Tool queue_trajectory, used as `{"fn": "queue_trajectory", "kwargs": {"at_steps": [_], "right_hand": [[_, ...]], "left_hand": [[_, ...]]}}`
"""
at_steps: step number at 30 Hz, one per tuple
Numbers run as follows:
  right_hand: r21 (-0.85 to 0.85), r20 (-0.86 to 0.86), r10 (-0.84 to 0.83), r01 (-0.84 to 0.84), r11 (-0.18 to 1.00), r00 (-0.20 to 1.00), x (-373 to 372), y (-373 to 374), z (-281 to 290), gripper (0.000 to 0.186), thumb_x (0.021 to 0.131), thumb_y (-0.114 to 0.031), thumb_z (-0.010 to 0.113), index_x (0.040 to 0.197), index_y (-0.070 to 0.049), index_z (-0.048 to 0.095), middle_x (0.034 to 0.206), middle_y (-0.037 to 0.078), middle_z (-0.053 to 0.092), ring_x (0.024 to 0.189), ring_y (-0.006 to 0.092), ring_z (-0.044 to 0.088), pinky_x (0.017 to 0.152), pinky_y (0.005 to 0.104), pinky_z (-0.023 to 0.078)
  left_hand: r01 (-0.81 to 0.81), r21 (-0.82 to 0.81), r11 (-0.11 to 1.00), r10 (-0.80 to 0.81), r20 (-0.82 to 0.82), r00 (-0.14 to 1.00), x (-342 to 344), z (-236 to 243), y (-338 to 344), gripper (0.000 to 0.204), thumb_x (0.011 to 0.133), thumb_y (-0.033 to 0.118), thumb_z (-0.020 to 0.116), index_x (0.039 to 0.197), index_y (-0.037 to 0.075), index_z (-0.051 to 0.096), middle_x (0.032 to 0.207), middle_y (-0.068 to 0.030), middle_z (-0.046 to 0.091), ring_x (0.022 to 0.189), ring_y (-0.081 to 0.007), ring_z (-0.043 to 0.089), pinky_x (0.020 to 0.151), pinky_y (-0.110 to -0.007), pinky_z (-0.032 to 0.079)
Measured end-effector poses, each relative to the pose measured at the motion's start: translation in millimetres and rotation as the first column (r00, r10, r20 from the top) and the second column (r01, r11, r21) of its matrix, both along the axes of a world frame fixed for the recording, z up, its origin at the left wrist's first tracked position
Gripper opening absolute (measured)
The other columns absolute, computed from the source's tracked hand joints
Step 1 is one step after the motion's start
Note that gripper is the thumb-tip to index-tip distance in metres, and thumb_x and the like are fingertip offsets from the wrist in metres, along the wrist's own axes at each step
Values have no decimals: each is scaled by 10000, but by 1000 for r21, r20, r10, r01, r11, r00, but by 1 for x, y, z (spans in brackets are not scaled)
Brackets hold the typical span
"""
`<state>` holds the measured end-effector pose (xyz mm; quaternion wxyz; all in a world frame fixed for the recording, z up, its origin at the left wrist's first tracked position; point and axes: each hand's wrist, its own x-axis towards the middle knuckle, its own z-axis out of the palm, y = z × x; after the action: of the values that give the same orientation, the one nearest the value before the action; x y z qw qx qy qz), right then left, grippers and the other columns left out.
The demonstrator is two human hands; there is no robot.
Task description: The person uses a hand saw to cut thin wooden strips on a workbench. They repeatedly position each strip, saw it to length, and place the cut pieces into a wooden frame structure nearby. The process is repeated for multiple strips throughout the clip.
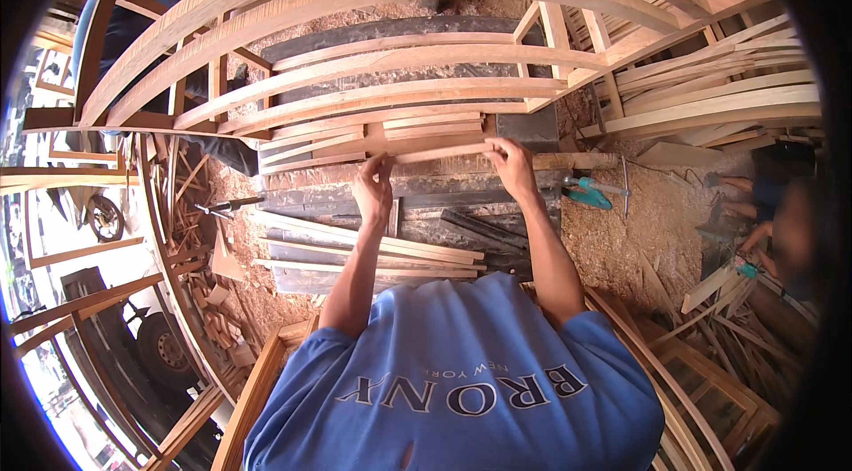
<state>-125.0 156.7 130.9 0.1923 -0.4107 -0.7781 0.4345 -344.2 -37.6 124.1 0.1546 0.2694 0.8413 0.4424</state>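
Note:
A short, thin wooden strip [439, 152] spans the gap between my two hands, held level over the workbench. My left hand [374, 191] pinches its left end, while the fingers of my right hand [512, 167] close on the right end. Just beyond it, similar short strips lie in two groups, a right group [433, 126] and a left group [315, 148]. Longer thin strips [382, 251] rest on the dark bench top [346, 197] between my forearms and the bench's near edge. Dark bars [484, 229] lie next to my right forearm.
A large slatted wooden frame [390, 57] stands across the far side. Right of the bench are a teal-handled tool [587, 194] and wood shavings [612, 249]; a black-handled tool [229, 205] is at left. Another person [781, 227] works at right. Long boards [710, 102] are stacked far right.

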Motion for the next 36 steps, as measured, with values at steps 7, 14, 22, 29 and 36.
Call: {"fn": "queue_trajectory", "kwargs": {"at_steps": [7,14,22,29,36], "right_hand": [[139,192,-23,-4,990,981,-60,57,-55,340,820,-100,730,1149,-44,662,1015,171,680,960,356,637,835,438,499],[196,223,-131,88,977,966,-66,38,-63,476,810,-190,771,1248,-85,615,1211,195,597,1184,373,521,1034,445,420],[61,255,-141,130,990,957,-61,39,-59,522,865,-299,718,1281,-19,571,1255,213,600,1162,361,573,990,421,449],[4,340,-197,209,978,919,-37,53,-61,614,850,-355,721,1322,-5,545,1275,223,604,1181,375,573,1001,432,444],[299,403,-205,83,951,892,-29,35,-42,426,897,-174,670,1284,-23,575,1236,181,605,1224,376,522,1009,460,436]], "left_hand": [[15,-235,972,-20,-19,1000,-53,-41,75,328,901,252,631,1156,59,702,1006,-214,708,912,-369,701,802,-435,545],[-127,-51,991,134,168,977,-43,-66,72,368,880,198,608,1186,-7,619,1052,-209,707,1023,-341,687,859,-423,549],[-38,-249,968,68,113,991,-37,-55,87,270,888,210,558,1026,-15,615,886,-308,668,863,-466,658,779,-529,527],[122,-326,937,-30,274,961,-18,-39,101,357,834,216,571,1067,-53,609,948,-337,660,959,-489,640,856,-537,514],[125,-71,990,-118,92,989,-13,2,36,331,901,159,553,1157,-43,610,1077,-291,659,1005,-426,646,890,-469,524]]}}
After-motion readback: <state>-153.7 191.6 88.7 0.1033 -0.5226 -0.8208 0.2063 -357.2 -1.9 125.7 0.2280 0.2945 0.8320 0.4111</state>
